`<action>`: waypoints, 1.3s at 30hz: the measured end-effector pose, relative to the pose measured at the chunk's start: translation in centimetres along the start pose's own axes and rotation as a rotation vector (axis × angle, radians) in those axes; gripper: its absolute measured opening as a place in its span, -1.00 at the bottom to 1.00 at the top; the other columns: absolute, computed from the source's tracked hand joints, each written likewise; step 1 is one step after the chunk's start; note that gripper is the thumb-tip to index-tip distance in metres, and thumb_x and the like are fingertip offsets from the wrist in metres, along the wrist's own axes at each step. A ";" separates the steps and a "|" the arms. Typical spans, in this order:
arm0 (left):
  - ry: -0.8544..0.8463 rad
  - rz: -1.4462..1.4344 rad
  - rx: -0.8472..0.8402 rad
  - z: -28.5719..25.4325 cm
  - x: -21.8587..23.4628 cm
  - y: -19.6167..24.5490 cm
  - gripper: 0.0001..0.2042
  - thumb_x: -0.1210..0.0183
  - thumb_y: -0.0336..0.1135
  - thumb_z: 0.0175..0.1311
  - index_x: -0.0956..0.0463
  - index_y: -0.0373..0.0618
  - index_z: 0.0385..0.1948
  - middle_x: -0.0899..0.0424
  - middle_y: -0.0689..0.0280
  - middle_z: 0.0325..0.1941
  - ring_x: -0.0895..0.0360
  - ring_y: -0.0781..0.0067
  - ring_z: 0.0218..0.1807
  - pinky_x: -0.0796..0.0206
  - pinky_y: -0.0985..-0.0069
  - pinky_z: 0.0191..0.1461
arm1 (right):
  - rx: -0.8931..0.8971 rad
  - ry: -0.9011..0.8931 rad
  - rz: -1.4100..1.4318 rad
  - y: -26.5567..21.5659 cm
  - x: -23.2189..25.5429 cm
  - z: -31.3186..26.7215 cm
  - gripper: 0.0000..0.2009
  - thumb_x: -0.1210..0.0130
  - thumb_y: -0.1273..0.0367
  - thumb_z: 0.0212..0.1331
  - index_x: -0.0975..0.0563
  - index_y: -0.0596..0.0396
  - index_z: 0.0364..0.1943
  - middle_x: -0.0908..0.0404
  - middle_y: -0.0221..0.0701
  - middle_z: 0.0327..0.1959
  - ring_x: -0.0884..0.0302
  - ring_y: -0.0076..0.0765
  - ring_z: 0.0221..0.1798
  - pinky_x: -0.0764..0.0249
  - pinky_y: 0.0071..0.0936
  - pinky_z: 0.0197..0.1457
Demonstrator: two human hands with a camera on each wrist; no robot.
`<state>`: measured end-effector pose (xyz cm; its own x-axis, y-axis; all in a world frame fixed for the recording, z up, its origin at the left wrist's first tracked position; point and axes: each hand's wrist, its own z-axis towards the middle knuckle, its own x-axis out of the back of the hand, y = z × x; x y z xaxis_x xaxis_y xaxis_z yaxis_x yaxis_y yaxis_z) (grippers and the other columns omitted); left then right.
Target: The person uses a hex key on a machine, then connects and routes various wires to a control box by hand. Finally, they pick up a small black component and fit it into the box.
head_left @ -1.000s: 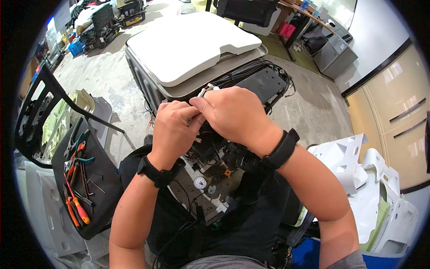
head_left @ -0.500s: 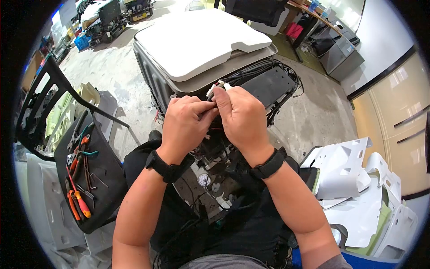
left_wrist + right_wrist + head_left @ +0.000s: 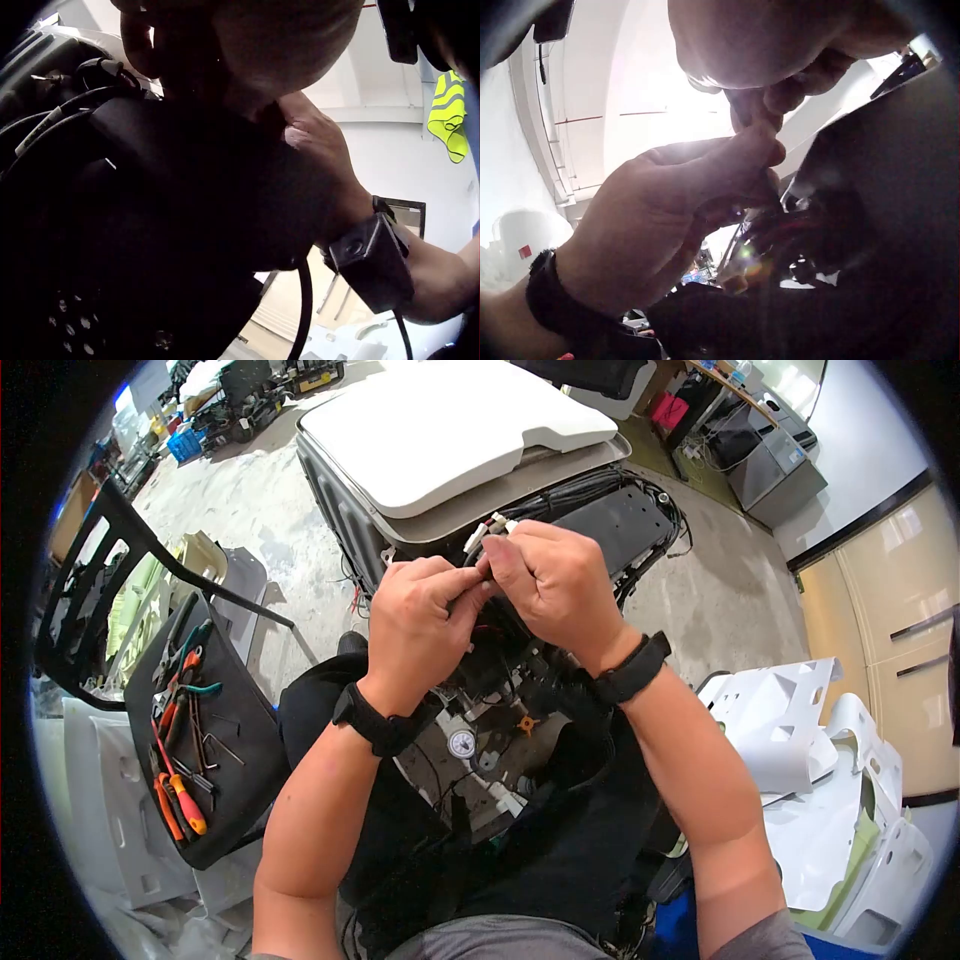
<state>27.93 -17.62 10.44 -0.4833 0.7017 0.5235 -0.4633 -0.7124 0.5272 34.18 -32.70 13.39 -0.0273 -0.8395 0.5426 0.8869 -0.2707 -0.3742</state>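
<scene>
Both hands meet above an opened machine (image 3: 500, 680) with bare wiring and metal parts. My left hand (image 3: 415, 620) pinches a thin wire between thumb and forefinger, its short span mostly hidden by the fingers. Close against it, my right hand (image 3: 560, 585) grips the same wiring, thumb laid along the top. White plug connectors (image 3: 477, 538) stick out past the right hand's fingers. In the right wrist view the left hand (image 3: 667, 199) has its fingertips right at those of the right hand (image 3: 765, 45), and a small pale connector (image 3: 733, 283) hangs below.
A white cover (image 3: 450, 440) lies on the machine's grey body, beside a black cable bundle (image 3: 575, 495). At left, a chair seat (image 3: 240, 720) carries pliers (image 3: 168, 805), a screwdriver (image 3: 187, 805) and hex keys. White plastic panels (image 3: 780, 710) are piled at right. A round gauge (image 3: 461, 744) sits below the hands.
The right hand has turned more upright, its thumb now over the wiring. Both hands have shifted slightly right in view and stay together, while the head view has tilted down a little.
</scene>
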 end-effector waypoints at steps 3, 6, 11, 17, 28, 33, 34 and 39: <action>0.023 -0.003 0.005 -0.2 -0.2 0.1 -0.92 -0.32 -0.38 0.05 -0.67 -0.11 -0.42 -0.58 0.30 -0.52 -0.51 0.23 -0.43 -0.30 0.37 -0.26 | -0.015 -0.086 0.014 0.0 0.6 0.1 -0.71 -0.05 0.36 0.33 -0.58 0.20 -0.54 -0.51 -0.25 -0.63 -0.47 -0.18 -0.59 -0.38 -0.36 -0.49; -0.014 -0.012 0.062 -0.1 0.1 0.3 -0.91 -0.32 -0.37 0.06 -0.68 -0.12 -0.40 -0.58 0.30 -0.52 -0.51 0.22 -0.43 -0.30 0.36 -0.27 | -0.049 -0.094 -0.109 -0.8 0.4 0.5 -0.68 -0.03 0.33 0.33 -0.55 0.19 -0.58 -0.54 -0.24 -0.60 -0.48 -0.12 -0.56 -0.39 -0.35 -0.48; -0.056 -0.014 0.074 0.3 0.6 0.3 -0.91 -0.30 -0.39 0.05 -0.68 -0.12 -0.40 -0.57 0.29 -0.54 -0.50 0.22 -0.43 -0.30 0.34 -0.27 | -0.194 -0.120 -0.422 -3.8 0.6 1.7 -0.62 -0.01 0.23 0.29 -0.55 0.10 -0.66 -0.56 -0.23 -0.63 -0.57 -0.08 -0.54 -0.49 -0.30 -0.48; -0.078 0.027 0.030 0.3 0.7 0.3 -0.91 -0.28 -0.41 0.05 -0.67 -0.14 -0.41 -0.55 0.30 -0.56 -0.50 0.24 -0.44 -0.28 0.34 -0.27 | -0.191 -0.292 -0.666 -4.0 1.0 2.6 -0.63 -0.01 0.18 0.27 -0.62 0.04 -0.63 -0.61 -0.26 -0.63 -0.64 -0.14 -0.53 -0.54 -0.29 -0.48; -0.241 -0.446 0.226 0.5 1.7 -0.3 -0.80 -0.19 -0.44 0.17 -0.60 -0.28 -0.19 -0.64 0.09 -0.33 -0.58 0.12 -0.28 -0.38 0.37 -0.17 | -0.256 -0.233 -0.464 -3.5 0.5 1.7 -0.56 0.04 0.14 0.34 -0.59 0.09 -0.63 -0.56 -0.23 -0.66 -0.58 -0.08 -0.55 -0.48 -0.29 -0.53; -0.228 -0.324 0.197 0.7 1.4 -0.6 -0.85 -0.18 -0.46 0.19 -0.63 -0.24 -0.23 -0.66 0.12 -0.33 -0.59 0.14 -0.26 -0.40 0.40 -0.16 | -0.195 -0.026 -0.368 -3.3 0.1 0.1 -0.57 0.02 0.16 0.36 -0.52 0.15 -0.62 -0.50 -0.21 -0.64 -0.53 -0.03 -0.54 -0.45 -0.23 -0.50; -0.229 -0.321 0.194 0.7 1.4 -0.6 -0.85 -0.18 -0.46 0.19 -0.63 -0.24 -0.23 -0.66 0.12 -0.33 -0.59 0.14 -0.26 -0.40 0.40 -0.16 | -0.197 0.039 -0.314 -3.1 -0.2 -0.1 -0.57 0.02 0.17 0.36 -0.50 0.16 -0.62 -0.49 -0.21 -0.64 -0.51 -0.02 -0.53 -0.44 -0.22 -0.48; -0.214 -0.624 0.383 0.5 1.9 0.0 -0.75 -0.10 -0.31 0.33 -0.58 -0.33 -0.13 -0.67 0.16 -0.26 -0.59 0.40 -0.21 -0.39 0.49 -0.09 | -0.316 0.120 -0.135 -3.1 -1.2 -0.5 -0.58 0.05 0.21 0.38 -0.50 0.16 -0.61 -0.51 -0.16 -0.61 -0.50 0.05 -0.48 -0.42 -0.14 -0.42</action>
<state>27.33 -16.29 11.78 -0.0438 0.9877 0.1503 -0.2941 -0.1566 0.9429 31.18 -31.10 13.50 -0.2050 -0.8308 0.5175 0.6856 -0.4992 -0.5298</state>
